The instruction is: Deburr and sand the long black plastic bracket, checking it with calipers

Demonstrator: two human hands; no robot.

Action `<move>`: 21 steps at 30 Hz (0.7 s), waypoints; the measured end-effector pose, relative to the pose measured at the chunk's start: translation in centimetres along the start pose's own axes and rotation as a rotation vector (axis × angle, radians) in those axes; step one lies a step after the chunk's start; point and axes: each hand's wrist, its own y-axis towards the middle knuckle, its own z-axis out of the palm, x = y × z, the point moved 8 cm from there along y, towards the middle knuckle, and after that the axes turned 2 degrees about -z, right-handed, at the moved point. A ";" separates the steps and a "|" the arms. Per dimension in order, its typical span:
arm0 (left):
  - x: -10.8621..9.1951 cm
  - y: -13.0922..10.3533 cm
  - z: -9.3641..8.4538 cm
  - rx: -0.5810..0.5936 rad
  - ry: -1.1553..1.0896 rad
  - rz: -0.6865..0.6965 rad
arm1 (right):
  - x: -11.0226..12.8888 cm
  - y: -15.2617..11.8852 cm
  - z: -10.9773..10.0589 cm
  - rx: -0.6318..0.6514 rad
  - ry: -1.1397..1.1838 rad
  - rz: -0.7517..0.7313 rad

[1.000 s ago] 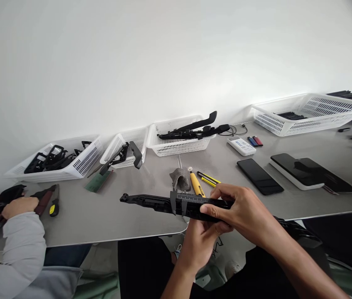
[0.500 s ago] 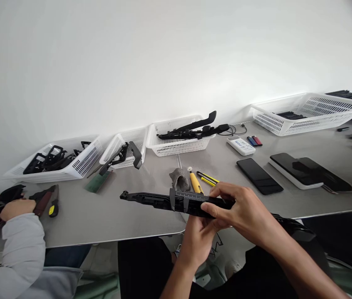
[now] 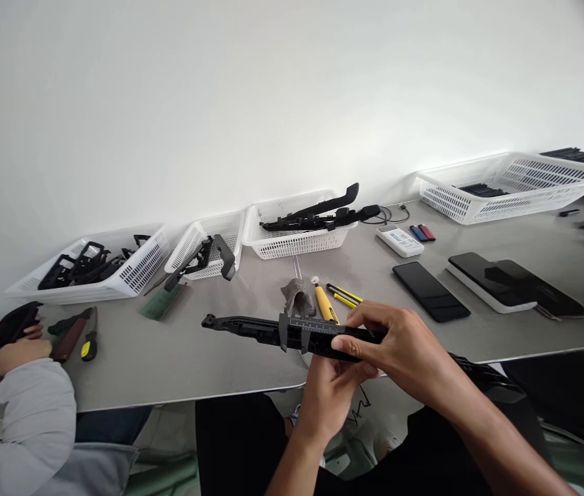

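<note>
A long black plastic part (image 3: 243, 326) lies roughly level over the front edge of the table, its narrow end pointing left. From below, my left hand (image 3: 329, 396) grips this part, fingers closed and partly hidden by it. A dark caliper (image 3: 317, 325) with a marked scale rests along the part, its jaws across the middle. My right hand (image 3: 400, 341) is closed on the caliper, thumb in front. Just beyond are a yellow-handled tool (image 3: 326, 303), a yellow-and-black utility knife (image 3: 343, 295) and a crumpled grey piece (image 3: 298, 297).
White baskets with black parts stand at left (image 3: 140, 269), centre-left (image 3: 233, 241), centre (image 3: 299, 246) and right (image 3: 470, 207). A black phone (image 3: 430, 292), a white-edged device (image 3: 488, 282) and a white box (image 3: 399, 241) lie right. A co-worker's hand (image 3: 23, 353) handles a black part at left.
The caliper jaws have shifted slightly left and up along the black part, and the part has tipped a little. The co-worker's hand at left has moved on its black part.
</note>
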 end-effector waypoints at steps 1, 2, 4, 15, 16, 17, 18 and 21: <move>0.1 0.0 0.0 -0.003 -0.002 -0.005 | 0.0 0.0 0.0 -0.002 0.003 -0.005; 0.1 0.0 0.0 -0.005 -0.003 -0.010 | 0.0 0.0 0.0 -0.004 0.007 -0.010; 0.3 0.0 0.0 -0.009 -0.009 -0.017 | -0.1 0.0 0.0 -0.009 0.012 -0.011; 0.5 -0.2 0.0 0.003 -0.054 0.002 | -0.3 -0.1 0.1 -0.010 -0.005 0.010; 0.5 -0.2 0.0 0.004 -0.050 0.003 | -0.3 -0.2 0.1 -0.011 -0.004 0.009; 0.5 -0.2 0.0 0.003 -0.045 0.004 | -0.3 -0.2 0.1 -0.013 -0.001 0.006; 0.5 -0.3 0.0 0.000 -0.040 0.005 | -0.3 -0.2 0.1 -0.015 0.003 0.001; 0.7 -0.3 -0.1 -0.010 -0.037 -0.003 | -0.3 -0.3 0.2 -0.012 0.002 0.004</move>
